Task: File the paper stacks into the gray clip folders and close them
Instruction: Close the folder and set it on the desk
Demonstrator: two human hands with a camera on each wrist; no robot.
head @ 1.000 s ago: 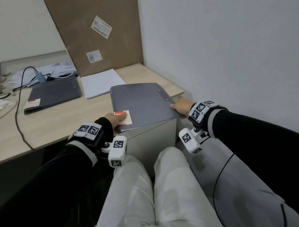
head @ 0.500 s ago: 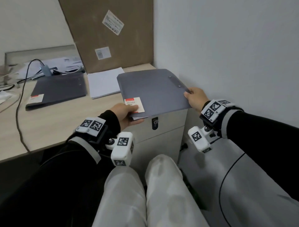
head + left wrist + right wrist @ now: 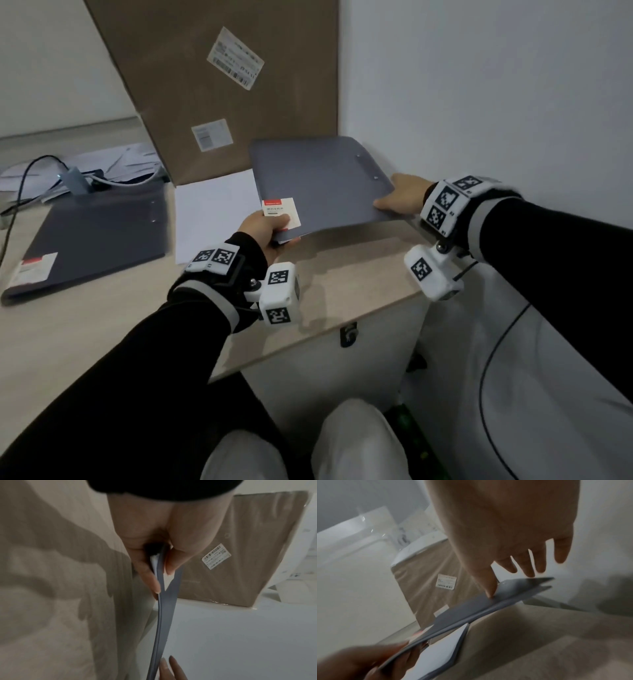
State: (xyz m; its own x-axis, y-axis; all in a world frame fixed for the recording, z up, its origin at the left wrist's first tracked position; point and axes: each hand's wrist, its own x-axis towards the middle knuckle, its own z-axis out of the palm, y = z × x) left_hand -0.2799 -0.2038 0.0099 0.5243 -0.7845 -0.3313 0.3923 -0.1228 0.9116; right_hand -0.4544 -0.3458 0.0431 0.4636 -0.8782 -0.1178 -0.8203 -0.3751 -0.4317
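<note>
A closed gray clip folder (image 3: 318,181) with a red-and-white label hangs tilted above the desk's right corner. My left hand (image 3: 270,229) pinches its near-left corner, thumb on the label. In the left wrist view that hand (image 3: 161,566) clamps the folder's edge (image 3: 164,615). White sheets (image 3: 440,649) show inside the covers. My right hand (image 3: 400,198) is at the folder's near-right edge; in the right wrist view its fingers (image 3: 530,563) are straight and one fingertip touches the cover (image 3: 471,609). A second gray folder (image 3: 96,240) lies shut at the left, beside a white paper stack (image 3: 212,212).
A tall cardboard box (image 3: 222,85) leans against the back wall behind the papers. A black cable (image 3: 20,185) and loose papers lie at the far left. The white wall borders the desk (image 3: 342,284) on the right. A white cabinet with a lock (image 3: 347,335) stands under the desk.
Both hands have lifted the gray folder off the desk corner and carried it back toward the cardboard box. My right hand's fingers have straightened along its edge.
</note>
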